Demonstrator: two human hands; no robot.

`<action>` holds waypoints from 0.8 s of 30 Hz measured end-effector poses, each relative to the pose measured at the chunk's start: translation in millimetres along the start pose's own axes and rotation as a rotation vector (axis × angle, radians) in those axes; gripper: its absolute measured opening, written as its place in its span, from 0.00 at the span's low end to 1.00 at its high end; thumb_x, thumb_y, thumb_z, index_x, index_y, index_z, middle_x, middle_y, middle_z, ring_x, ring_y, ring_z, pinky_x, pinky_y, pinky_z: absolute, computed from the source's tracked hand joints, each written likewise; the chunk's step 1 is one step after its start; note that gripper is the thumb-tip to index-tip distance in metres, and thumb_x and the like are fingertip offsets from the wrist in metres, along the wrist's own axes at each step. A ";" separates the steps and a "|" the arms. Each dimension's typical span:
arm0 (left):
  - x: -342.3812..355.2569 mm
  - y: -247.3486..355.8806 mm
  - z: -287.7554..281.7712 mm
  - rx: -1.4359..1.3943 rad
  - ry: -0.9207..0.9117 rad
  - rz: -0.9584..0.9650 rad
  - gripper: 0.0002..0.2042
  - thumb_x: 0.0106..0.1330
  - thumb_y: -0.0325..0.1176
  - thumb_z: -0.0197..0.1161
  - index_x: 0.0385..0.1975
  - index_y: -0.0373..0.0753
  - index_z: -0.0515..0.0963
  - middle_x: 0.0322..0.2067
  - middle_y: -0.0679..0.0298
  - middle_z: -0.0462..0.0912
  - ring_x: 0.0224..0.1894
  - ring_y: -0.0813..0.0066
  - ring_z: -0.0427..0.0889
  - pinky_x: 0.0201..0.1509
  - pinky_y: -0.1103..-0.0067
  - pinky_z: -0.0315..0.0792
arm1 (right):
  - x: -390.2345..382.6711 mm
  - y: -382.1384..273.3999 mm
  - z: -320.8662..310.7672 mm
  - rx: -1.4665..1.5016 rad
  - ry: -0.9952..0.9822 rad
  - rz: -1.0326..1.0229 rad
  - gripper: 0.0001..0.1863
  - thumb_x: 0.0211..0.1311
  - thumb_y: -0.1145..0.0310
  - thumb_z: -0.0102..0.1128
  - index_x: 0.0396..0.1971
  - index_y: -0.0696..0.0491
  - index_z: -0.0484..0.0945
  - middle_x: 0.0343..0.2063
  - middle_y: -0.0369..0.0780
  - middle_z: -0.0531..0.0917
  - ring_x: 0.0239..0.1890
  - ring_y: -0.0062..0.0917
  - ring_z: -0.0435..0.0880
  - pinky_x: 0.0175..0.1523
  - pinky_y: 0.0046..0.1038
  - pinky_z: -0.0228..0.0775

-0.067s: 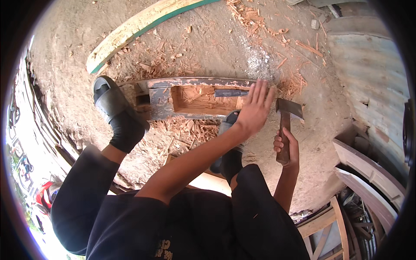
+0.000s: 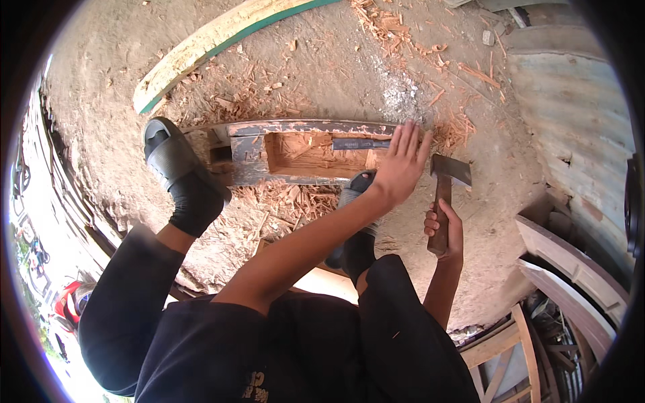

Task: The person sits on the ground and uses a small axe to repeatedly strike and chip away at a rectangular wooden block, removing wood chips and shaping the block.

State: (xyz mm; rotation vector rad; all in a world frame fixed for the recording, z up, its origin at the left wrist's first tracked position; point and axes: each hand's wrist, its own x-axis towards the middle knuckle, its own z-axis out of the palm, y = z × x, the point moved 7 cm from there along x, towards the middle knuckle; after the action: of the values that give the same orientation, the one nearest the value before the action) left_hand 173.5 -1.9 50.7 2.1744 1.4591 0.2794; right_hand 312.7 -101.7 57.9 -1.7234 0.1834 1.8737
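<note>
Earth floor strewn with wood chips; recessed timber positioned crosswise ahead of the person.
Timber: dark, worn finish, with a rectangular cavity cut into its upper face; left sandal at its left end, right sandal at its near edge. Dark flat tool: lies along the cavity's far side, its right end reaching the left hand. Left fingers: extended, slightly spread, over the timber's right end; contact cannot be determined. Right hand: fingers wrapped around the wooden handle of a hatchet, head uppermost in view, just right of the timber.
</note>
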 end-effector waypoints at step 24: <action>25.6 10.3 28.7 -0.543 -0.073 0.129 0.25 0.48 0.39 0.60 0.44 0.33 0.65 0.36 0.50 0.72 0.45 0.53 0.72 0.50 0.65 0.64 | 5.0 40.0 -4.5 0.109 0.027 0.068 0.13 0.60 0.61 0.54 0.35 0.55 0.67 0.19 0.35 0.67 0.16 0.16 0.65 0.19 0.18 0.58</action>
State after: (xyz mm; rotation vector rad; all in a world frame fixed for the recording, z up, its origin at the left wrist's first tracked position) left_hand 204.6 9.9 28.8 1.8100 1.0493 0.5630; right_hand 296.8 -135.1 41.3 -1.6887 0.3520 1.8530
